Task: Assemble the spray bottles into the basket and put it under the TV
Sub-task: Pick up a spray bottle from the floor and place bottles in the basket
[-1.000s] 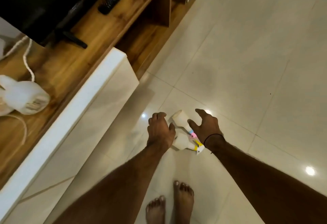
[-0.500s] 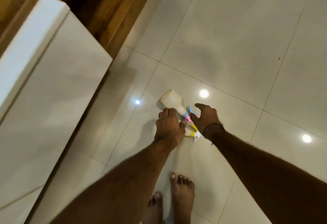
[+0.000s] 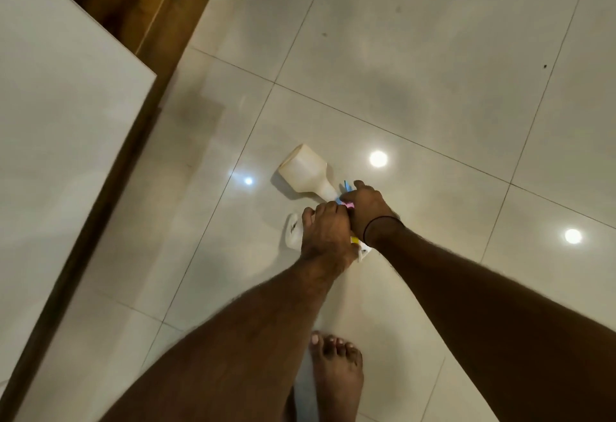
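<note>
Both hands have dropped onto the spray bottles since a second ago. Bare foot point(image 3: 336, 371) nearest; open floor point(image 3: 433, 54) right and beyond. Left hand point(image 3: 325, 238) grips one bottle point(image 3: 293, 233); right hand point(image 3: 368, 211) pinches the other bottle point(image 3: 305, 170) at its neck. White cabinet point(image 3: 66, 155) edge borders the left.

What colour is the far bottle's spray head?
Blue and pink spray head, on the cream far bottle; head view.

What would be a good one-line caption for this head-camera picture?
Both hands, left hand and right hand, close on two spray bottles lying on the tiled floor.
</note>
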